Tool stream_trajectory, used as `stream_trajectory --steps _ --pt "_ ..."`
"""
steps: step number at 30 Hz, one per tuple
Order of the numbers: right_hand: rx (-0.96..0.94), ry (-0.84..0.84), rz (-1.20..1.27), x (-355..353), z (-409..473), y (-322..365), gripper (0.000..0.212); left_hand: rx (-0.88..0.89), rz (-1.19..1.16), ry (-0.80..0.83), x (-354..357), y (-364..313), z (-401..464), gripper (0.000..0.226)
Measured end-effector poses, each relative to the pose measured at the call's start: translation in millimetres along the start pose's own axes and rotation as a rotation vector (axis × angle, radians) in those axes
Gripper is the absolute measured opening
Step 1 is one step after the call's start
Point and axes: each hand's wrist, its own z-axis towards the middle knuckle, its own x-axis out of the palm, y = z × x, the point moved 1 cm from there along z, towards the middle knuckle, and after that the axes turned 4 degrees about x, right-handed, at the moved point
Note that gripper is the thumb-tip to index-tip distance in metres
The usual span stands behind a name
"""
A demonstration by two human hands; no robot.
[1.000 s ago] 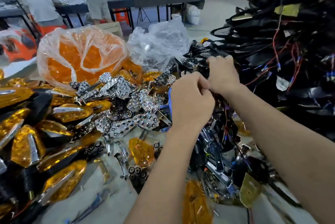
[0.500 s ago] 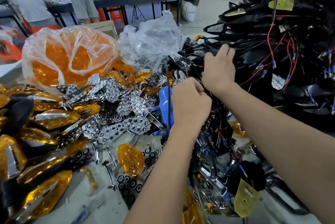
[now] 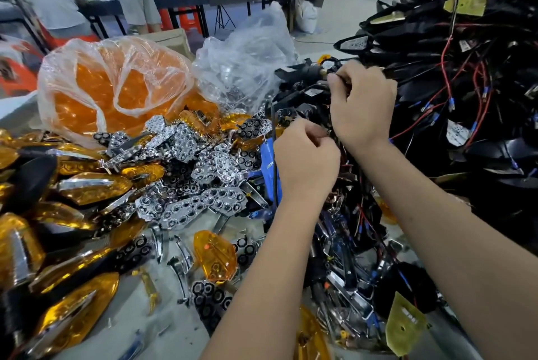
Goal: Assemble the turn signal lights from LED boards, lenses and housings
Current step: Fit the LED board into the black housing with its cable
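My right hand (image 3: 362, 103) has pulled back from the black pile, fingers now curled round a wired housing (image 3: 308, 72) at its edge — left hand (image 3: 305, 160) just below, pinching its black wire (image 3: 273, 138).

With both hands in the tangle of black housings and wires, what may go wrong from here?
1. The right hand pinches a thin wire at the black pile; red wires cross it, so a pull may snag or drag neighbouring housings down.
2. The left hand grips something in the tangle beside the chrome reflectors; a jerk may scatter them.
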Motion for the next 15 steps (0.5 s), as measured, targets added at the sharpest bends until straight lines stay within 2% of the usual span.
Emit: stream_trajectory --steps 2,4,6,8,11,13,15 --pt "0.022 0.044 0.076 -16 -3 18 0.024 -0.133 -0.249 0.001 -5 -2 4 0.012" --pt "0.033 0.114 0.097 -34 -12 35 0.024 -0.289 -0.603 0.002 -16 -8 6 0.029" --pt "-0.039 0.187 0.067 -49 -27 50 0.026 -0.366 -0.819 0.005 -31 -13 9 0.047" --pt "-0.167 0.315 0.081 -62 -41 68 0.025 -0.401 -0.877 -0.017 -51 -19 11 0.049" --pt "-0.333 0.572 0.154 -78 -56 97 0.027 -0.462 -0.901 -0.120 -81 -28 14 0.035" --pt "-0.382 0.827 0.174 -87 -62 114 0.033 -0.508 -0.976 -0.141 -107 -27 13 0.032" --pt "-0.405 1.108 0.211 -95 -67 126 0.031 -0.555 -0.986 -0.091 -132 -19 6 0.029"
